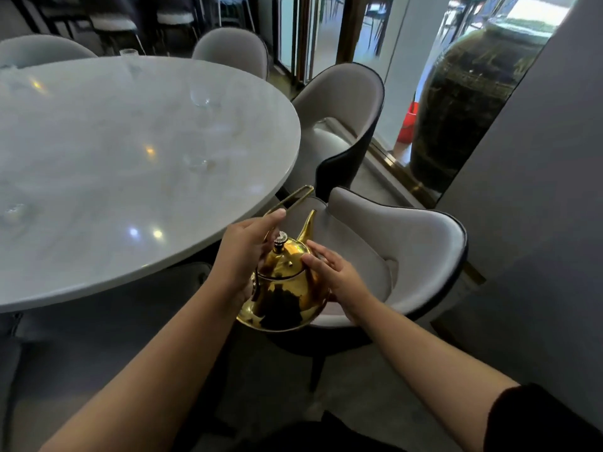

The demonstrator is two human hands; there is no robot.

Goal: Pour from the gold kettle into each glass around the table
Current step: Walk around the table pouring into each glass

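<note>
Two bare hands hold the gold kettle [284, 288] in the air just off the near right edge of the round white table [98, 132], with no part of it over the tabletop. The left hand [243, 256] is curled round the lower part of the kettle's tall loop handle [293, 199], its forefinger stretched up along the metal. The right hand [337, 274] lies against the kettle's side away from the table, fingers [318, 254] laid nearly straight on the polished shoulder beside the lid and gripping nothing. The lid is on, its knob [280, 239] upright, and the spout [308, 225] points up and away from the person.

Four glasses can be made out on the table, all blurred. The middle glass [195, 163] is toward the table's right side and nearest the kettle. The far glass [200, 96] stands beyond it, the left glass [14, 212] is at the table's left side, and the rim glass [129, 53] sits at its far edge. Whether any of them holds liquid cannot be told.

Pale upholstered chairs ring the table. The nearest chair [417, 243] stands just right of the table, its seat directly behind the kettle, and a second chair [342, 109] is farther along the same side. Well to the right of the table, a large dark jar [466, 109] stands behind glass, with a red object [408, 125] beside it.
</note>
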